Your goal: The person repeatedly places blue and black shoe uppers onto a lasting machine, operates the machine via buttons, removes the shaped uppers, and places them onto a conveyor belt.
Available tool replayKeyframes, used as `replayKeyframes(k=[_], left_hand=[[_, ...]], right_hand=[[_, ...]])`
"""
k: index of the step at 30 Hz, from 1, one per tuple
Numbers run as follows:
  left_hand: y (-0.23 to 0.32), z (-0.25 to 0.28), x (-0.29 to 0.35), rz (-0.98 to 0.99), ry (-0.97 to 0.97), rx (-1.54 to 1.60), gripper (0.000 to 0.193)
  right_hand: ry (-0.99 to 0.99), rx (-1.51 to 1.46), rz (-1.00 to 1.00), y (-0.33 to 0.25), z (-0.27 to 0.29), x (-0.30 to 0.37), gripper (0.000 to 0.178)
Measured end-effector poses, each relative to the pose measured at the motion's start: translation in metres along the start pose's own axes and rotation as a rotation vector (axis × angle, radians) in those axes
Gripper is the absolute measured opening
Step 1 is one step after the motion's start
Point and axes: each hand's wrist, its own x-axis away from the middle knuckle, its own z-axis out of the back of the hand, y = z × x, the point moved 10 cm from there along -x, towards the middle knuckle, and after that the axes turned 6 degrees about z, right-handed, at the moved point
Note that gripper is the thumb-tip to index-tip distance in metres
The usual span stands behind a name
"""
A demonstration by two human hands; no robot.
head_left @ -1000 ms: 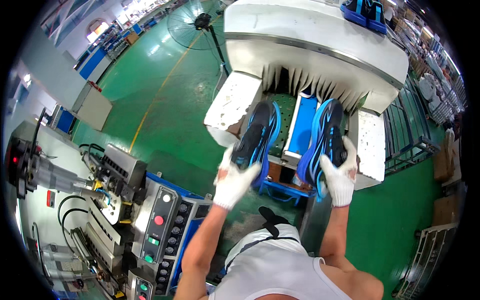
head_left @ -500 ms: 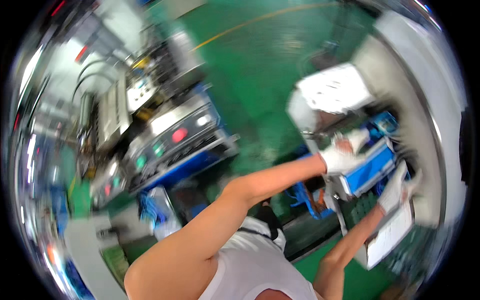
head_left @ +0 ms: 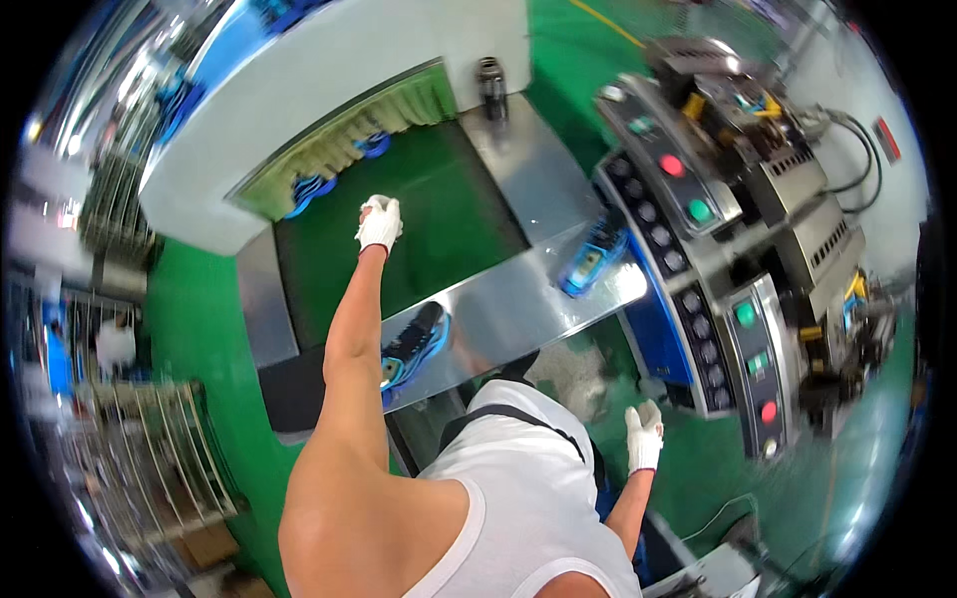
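Observation:
My left hand [head_left: 380, 221], in a white glove, reaches out over a green conveyor belt [head_left: 439, 189]. Its fingers are bent but a little apart, and I see nothing in them. Beyond it, a blue shoe [head_left: 310, 193] and another blue piece [head_left: 374, 146] sit at the green curtain of the machine opening. Low at my right side hangs my right hand [head_left: 645, 439], also gloved, with thumb and fingers apart and nothing held. A black and blue shoe [head_left: 415, 344] stands on the metal ledge [head_left: 508, 311] before me, and a second blue shoe [head_left: 596, 256] lies farther right.
A press machine with red and green buttons [head_left: 671, 165] stands close on my right. The white housing [head_left: 339, 95] rises behind the belt. A dark bottle [head_left: 491, 88] stands at its right corner. Wire racks [head_left: 150, 448] are on the left.
I have turned away from the bench with the blue tray, where both hands were, to the conveyor. My left hand now reaches over the belt; my right hand has dropped to my side.

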Motion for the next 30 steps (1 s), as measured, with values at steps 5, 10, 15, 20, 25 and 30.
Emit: replayKeyframes(k=[5, 10, 15, 20, 25, 30], left_hand=[[-0.174, 0.051, -0.040, 0.242, -0.030, -0.443, 0.067], [-0.211, 0.075, -0.124, 0.322, 0.054, -0.422, 0.089], [-0.153, 0.165, -0.305, 0.146, 0.410, -0.555, 0.087], [-0.214, 0.188, -0.386, 0.166, 0.385, -0.645, 0.061], [-0.180, 0.173, -0.299, -0.216, 0.550, -0.487, 0.030], [-0.143, 0.118, -0.167, -0.141, 0.360, -0.207, 0.021]], right_hand=[[-0.134, 0.477, -0.070, 0.003, -0.047, -0.035, 0.069], [-0.492, 0.941, 0.006, 0.002, -0.061, -0.022, 0.040], [-0.292, 0.302, -0.768, 0.023, -0.006, 0.009, 0.021], [-0.178, 0.410, -0.654, -0.075, -0.034, -0.055, 0.048], [-0.265, 0.596, -0.282, -0.138, -0.098, -0.105, 0.053], [-0.420, 0.299, 0.160, -0.271, -0.226, -0.105, 0.055]])
